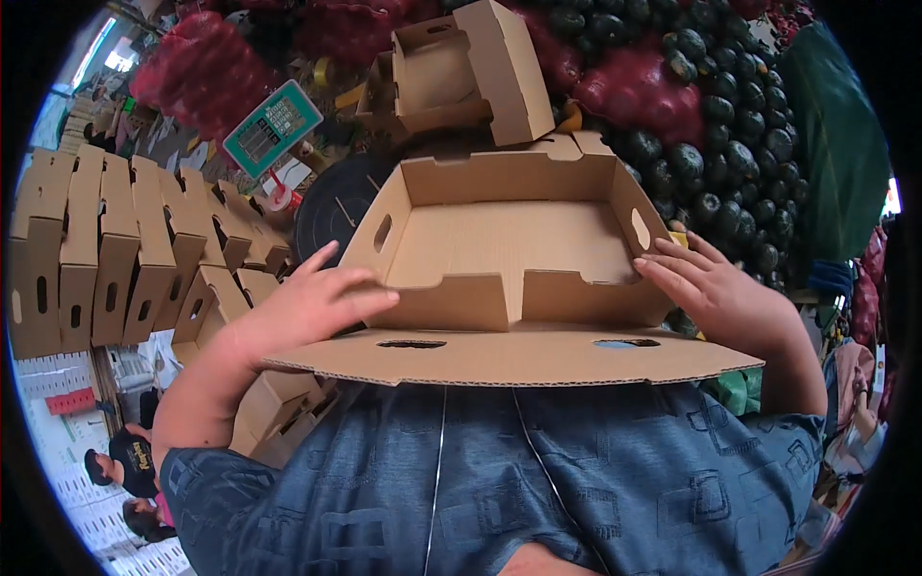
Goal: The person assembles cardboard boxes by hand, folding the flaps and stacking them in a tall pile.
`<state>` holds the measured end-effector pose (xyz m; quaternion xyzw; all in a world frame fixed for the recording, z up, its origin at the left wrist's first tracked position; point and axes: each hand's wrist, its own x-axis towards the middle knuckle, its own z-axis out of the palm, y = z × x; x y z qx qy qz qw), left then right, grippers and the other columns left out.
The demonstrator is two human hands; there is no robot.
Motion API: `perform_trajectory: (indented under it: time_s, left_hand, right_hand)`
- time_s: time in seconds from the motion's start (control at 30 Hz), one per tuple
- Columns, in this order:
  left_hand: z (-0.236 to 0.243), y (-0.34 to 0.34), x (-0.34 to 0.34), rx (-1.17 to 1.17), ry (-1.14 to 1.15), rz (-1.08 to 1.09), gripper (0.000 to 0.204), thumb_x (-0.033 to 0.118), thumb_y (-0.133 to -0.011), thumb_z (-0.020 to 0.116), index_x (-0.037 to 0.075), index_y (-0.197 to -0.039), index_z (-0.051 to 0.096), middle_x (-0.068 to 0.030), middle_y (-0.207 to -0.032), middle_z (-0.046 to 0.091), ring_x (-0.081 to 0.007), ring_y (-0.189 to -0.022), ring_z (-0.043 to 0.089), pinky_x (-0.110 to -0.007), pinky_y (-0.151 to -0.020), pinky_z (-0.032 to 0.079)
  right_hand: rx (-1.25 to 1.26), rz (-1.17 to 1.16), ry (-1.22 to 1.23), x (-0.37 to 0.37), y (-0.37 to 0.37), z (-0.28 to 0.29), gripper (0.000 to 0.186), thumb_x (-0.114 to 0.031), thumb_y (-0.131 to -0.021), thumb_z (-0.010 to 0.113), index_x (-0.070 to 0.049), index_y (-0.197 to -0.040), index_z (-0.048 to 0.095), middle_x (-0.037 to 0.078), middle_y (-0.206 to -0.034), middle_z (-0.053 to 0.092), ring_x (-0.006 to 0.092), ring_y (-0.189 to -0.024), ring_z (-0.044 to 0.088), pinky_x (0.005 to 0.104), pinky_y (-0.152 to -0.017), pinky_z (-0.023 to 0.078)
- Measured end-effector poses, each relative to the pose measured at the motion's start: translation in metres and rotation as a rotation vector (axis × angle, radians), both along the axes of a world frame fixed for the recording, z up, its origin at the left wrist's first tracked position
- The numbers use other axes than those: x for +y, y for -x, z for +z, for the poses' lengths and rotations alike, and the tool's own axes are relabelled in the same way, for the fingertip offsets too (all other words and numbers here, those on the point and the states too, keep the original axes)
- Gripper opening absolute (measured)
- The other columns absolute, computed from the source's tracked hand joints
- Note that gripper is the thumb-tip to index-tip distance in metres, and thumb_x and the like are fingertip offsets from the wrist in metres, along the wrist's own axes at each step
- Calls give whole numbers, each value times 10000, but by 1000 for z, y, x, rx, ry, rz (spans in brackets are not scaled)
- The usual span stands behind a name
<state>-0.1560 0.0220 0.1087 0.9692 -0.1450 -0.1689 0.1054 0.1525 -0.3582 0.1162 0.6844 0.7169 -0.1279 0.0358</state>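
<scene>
One open cardboard box (595,298) sits centrally between the left hand (312,302) and right hand (720,285), fingers spread at its near corners. Cartons (117,245) line the left, dark green squashes (740,158) the far right; the box hides whatever supports it.

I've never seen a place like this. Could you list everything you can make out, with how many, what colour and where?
Open rectangular cardboard box: one, tan, centre
Upright cardboard boxes: several, tan, in a row at left
Stacked cardboard boxes: at least two, tan, top centre
Flat rectangular display panel: one, teal-green, upper left
Flat round object: one, black, behind the open box's left side
Bulging mesh sacks: several, red, along the top
Round squashes: dozens, dark green, upper right
Draped sheet: one, dark green, far right
Other people: at least two, black and pink tops, lower left
Patterned fabric shirt: one, dark blue, on the person
Left grip: one, bare, at the box's front left corner
Right grip: one, bare, at its right wall
</scene>
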Motion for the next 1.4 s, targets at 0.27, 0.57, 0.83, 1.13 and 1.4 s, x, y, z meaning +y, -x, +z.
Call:
perform_trajectory:
  time_s: [0.27, 0.57, 0.83, 1.13, 1.4]
  left_hand:
    - [-87, -68, -42, -600, 1348, 1084, 529, 49, -869, 602, 20, -1338, 360, -92, -1264, 517, -202, -1182, 483, -343, -1006, 385]
    - [-139, -84, 10, -295, 1655, 917, 278, 189, -971, 523, 8, -1181, 544, -68, -1105, 622, -147, -1030, 573, -291, -924, 441]
    - [-108, -106, -20, -37, -206, 442, 401, 405, -917, 502, 71, -1053, 676, -189, -979, 667, -342, -1037, 596, -438, -937, 450]
    - [-76, -139, -58, 893, 126, 199, 740, 463, -738, 737, 113, -1345, 500, -156, -1388, 468, -325, -1279, 420, -478, -1036, 347]
    - [6, -17, -10, -226, 171, 538, 344, 380, -811, 652, 77, -973, 626, -106, -908, 658, -286, -929, 615, -525, -1031, 313]
  right_hand:
    - [1410, -901, -828, 59, 17, -77, 536, -8, -836, 574, -20, -1341, 394, 84, -1216, 544, 177, -1130, 510, 308, -980, 396]
    - [1456, -845, -924, 81, -39, -146, 355, -99, -964, 487, -27, -1307, 433, 57, -1178, 564, 127, -1064, 524, 269, -942, 412]
    - [111, -278, 109, 90, -38, -105, 547, -567, -812, 603, -98, -1089, 655, 183, -989, 667, 354, -882, 642, 422, -802, 500]
    - [558, -104, 1102, 138, 1, -94, 450, -362, -766, 713, 43, -961, 682, 127, -839, 702, 203, -766, 637, 340, -668, 492]
    - [239, 11, 348, 145, -5, 16, 376, -332, -736, 695, 27, -838, 652, 226, -699, 608, 387, -707, 617, 413, -643, 497]
